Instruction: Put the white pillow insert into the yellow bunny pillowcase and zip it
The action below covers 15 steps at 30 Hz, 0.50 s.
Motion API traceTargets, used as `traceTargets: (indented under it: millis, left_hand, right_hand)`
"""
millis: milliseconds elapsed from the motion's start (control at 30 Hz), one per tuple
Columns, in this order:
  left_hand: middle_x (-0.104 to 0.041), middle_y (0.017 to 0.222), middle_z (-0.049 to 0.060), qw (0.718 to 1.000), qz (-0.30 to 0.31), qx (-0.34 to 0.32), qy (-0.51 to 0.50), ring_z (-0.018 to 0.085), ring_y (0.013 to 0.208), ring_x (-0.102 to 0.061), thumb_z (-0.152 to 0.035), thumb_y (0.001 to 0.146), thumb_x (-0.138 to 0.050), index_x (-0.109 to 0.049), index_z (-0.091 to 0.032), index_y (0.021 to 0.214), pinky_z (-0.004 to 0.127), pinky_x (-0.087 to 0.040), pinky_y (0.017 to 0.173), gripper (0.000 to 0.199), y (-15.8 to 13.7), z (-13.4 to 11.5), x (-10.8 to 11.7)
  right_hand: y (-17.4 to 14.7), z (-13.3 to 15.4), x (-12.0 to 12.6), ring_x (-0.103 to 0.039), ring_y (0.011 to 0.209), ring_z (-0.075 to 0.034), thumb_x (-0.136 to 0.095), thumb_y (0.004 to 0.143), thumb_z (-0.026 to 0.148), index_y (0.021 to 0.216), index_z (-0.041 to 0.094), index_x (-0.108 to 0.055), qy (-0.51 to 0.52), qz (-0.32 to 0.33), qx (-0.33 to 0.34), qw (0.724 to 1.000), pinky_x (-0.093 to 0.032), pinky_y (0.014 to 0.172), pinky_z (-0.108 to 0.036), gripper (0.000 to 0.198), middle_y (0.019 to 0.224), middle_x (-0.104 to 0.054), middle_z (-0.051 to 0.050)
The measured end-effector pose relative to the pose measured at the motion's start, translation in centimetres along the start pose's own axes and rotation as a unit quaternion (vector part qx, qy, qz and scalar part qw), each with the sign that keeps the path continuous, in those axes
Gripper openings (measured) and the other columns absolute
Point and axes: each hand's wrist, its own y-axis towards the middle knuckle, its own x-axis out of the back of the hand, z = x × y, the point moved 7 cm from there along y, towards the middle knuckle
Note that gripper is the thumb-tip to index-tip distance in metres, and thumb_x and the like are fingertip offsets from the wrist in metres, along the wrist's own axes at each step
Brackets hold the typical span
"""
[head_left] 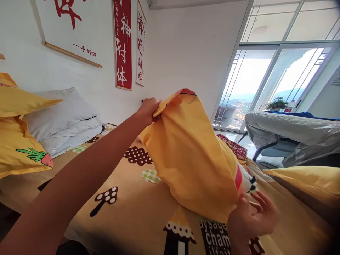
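A limp yellow pillowcase [191, 152] is stretched up in front of me over the bed, with a bit of pink print and dark outline on its top edge. At its upper left corner, my left hand [151, 109] is closed around the cloth. My right hand [251, 214], slightly blurred, is at the lower right edge; its thumb side pinches the fabric there and the other fingers are curled loosely. Behind that edge, a pink, white and black printed part of the cloth shows. The far side of the pillowcase is hidden.
Yellow pillows, one with a carrot print [34, 156], and grey-white pillows [63, 109] lie at the left. Beneath is a brown patterned bedsheet [127, 205]. Another yellow piece [313, 180] lies at the right, near a plastic-covered table [287, 124] and a chair [276, 148].
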Motion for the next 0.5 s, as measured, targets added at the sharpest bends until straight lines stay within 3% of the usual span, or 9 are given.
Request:
traceTargets:
  millis: [100,167,233,333,433,500]
  left_hand:
    - [-0.032,0.049,-0.004,0.999,0.02,-0.004,-0.035,0.007,0.039,-0.033,-0.012,0.071,-0.056,-0.045,-0.018,0.067,0.019,-0.024,0.038,0.013,-0.9,-0.8,-2.6]
    - [-0.036,0.053,-0.003,0.998,0.028,-0.008,-0.053,0.007,0.042,-0.036,-0.012,0.074,-0.054,-0.048,-0.017,0.07,0.019,-0.027,0.039,0.009,-1.5,-1.2,-3.9]
    - [-0.038,0.056,-0.002,0.998,0.034,-0.009,-0.06,0.007,0.044,-0.038,-0.013,0.075,-0.053,-0.049,-0.016,0.071,0.019,-0.028,0.041,0.006,-2.0,-1.5,-4.7]
    - [-0.039,0.057,-0.002,0.998,0.037,-0.009,-0.058,0.007,0.045,-0.039,-0.012,0.074,-0.054,-0.049,-0.016,0.072,0.02,-0.03,0.044,0.006,-2.4,-1.5,-5.1]
    - [-0.04,0.055,-0.001,0.999,0.038,-0.01,-0.024,0.009,0.044,-0.04,-0.013,0.074,-0.053,-0.052,-0.016,0.071,0.022,-0.03,0.044,0.004,-2.0,-1.5,-4.5]
    - [-0.039,0.052,-0.001,0.999,0.05,-0.008,-0.011,0.01,0.042,-0.039,-0.013,0.072,-0.053,-0.051,-0.016,0.067,0.022,-0.028,0.043,0.006,-1.5,-1.4,-3.9]
  right_hand:
    - [-4.6,5.6,-3.1,-0.057,0.103,-0.032,-0.061,0.082,0.044,0.114,0.021,-0.059,-0.082,0.061,0.209,0.972,-0.045,0.085,-0.046,0.039,0.108,-0.063,-0.015]
    - [-5.8,7.4,-5.8,-0.054,0.106,-0.034,-0.064,0.08,0.049,0.121,0.017,-0.054,-0.175,0.068,0.276,0.943,-0.042,0.087,-0.047,0.053,0.115,-0.059,-0.019]
    - [-4.9,7.3,-7.7,-0.053,0.096,-0.033,-0.059,0.082,0.057,0.121,0.011,-0.054,-0.287,0.028,0.279,0.916,-0.039,0.079,-0.046,0.06,0.108,-0.06,-0.022]
    - [-2.2,5.3,-9.5,-0.05,0.081,-0.027,-0.049,0.091,0.049,0.098,0.014,-0.063,-0.389,0.017,0.284,0.876,-0.032,0.071,-0.04,0.039,0.082,-0.062,-0.014]
    - [-0.5,3.3,-10.1,-0.049,0.078,-0.024,-0.044,0.095,0.031,0.082,0.017,-0.063,-0.389,0.052,0.321,0.862,-0.03,0.072,-0.037,0.027,0.072,-0.06,-0.009]
    - [0.1,2.5,-9.7,-0.051,0.08,-0.024,-0.045,0.094,0.029,0.08,0.017,-0.063,-0.376,0.056,0.334,0.863,-0.031,0.074,-0.038,0.026,0.073,-0.062,-0.009]
